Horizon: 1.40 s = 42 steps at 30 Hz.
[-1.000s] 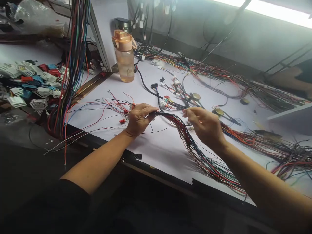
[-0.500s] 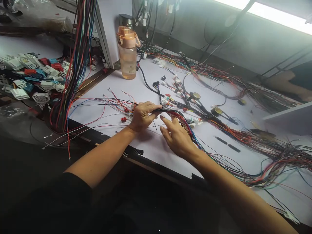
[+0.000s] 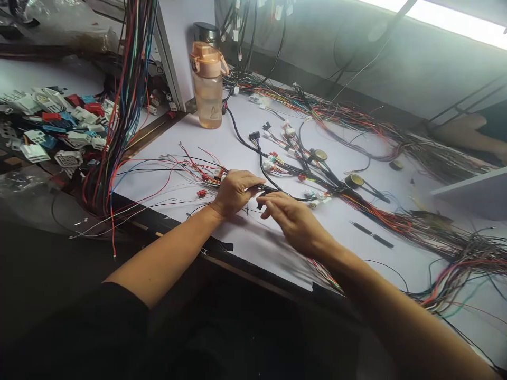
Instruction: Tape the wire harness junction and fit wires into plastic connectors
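A strip light (image 3: pixel 443 18) glares above the white worktop (image 3: pixel 336 240). Near its front edge, left of centre, the wire bundle (image 3: pixel 259 188) passes through the left hand (image 3: pixel 233 192), fingers wrapped round it. A firm hold there, strands parallel, and even tension from the right hand (image 3: pixel 293 219), close beside it, would likely keep the bundle tidy. The right fingers are bent by a dark piece (image 3: pixel 260 202); whether they pinch it, I cannot tell. The left hand hides part of the bundle; wires by the worktop's right edge are cut off.

The multicoloured wire bundle (image 3: pixel 325 274) fans out leftward, its half-hidden middle perhaps black-taped.
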{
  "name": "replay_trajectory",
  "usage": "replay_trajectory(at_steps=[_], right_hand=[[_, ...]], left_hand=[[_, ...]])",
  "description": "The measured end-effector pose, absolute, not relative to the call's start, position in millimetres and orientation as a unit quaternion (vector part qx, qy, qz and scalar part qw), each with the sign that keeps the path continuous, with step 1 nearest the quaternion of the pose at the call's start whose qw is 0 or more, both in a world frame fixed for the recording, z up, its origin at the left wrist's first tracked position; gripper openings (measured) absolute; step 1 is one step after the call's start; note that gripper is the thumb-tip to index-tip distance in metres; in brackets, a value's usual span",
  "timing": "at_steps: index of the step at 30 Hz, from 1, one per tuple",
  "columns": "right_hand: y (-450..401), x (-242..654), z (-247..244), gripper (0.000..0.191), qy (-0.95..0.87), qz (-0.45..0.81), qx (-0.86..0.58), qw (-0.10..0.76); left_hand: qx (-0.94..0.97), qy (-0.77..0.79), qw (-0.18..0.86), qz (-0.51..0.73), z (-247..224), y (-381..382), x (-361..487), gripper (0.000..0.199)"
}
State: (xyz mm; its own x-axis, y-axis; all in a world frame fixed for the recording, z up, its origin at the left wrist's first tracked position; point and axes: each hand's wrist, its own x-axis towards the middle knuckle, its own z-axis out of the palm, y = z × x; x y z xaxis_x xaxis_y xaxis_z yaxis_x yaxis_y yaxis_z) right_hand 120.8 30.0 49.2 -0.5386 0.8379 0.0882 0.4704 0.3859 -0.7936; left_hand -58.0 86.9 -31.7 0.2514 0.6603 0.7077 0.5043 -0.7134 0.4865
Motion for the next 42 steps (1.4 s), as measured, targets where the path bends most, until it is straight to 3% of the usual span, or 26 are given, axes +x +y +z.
replay_trajectory(at_steps=[4,10,17,29,36,42], right_hand=[[36.5,124.4,64.1,0.032,-0.728,0.479,-0.43,0.235],[27.8,133.4,52.4,0.035,-0.758,0.452,-0.404,0.239],[43.5,137.1,34.5,0.033,-0.593,0.541,-0.487,0.345],[54.3,134.2,26.1,0.03,-0.573,0.565,-0.451,0.386],[70.8,140.2,97.5,0.02,-0.635,0.427,-0.397,0.506],[81.2,154.6,110.5,0.024,-0.691,0.379,-0.425,0.445]], left_hand=[[0.794,0.375,0.104,0.467,-35.8,88.9,-56.6,0.015],[0.836,0.405,0.07,0.363,-37.4,84.8,-54.4,0.021],[0.872,0.404,0.048,0.273,-30.0,80.8,-50.3,0.036],[0.887,0.426,0.074,0.162,-25.2,83.8,-41.4,0.024],[0.884,0.443,0.064,0.131,-29.4,83.8,-37.5,0.04],[0.869,0.399,0.127,0.265,-14.2,82.3,-55.6,0.049]])
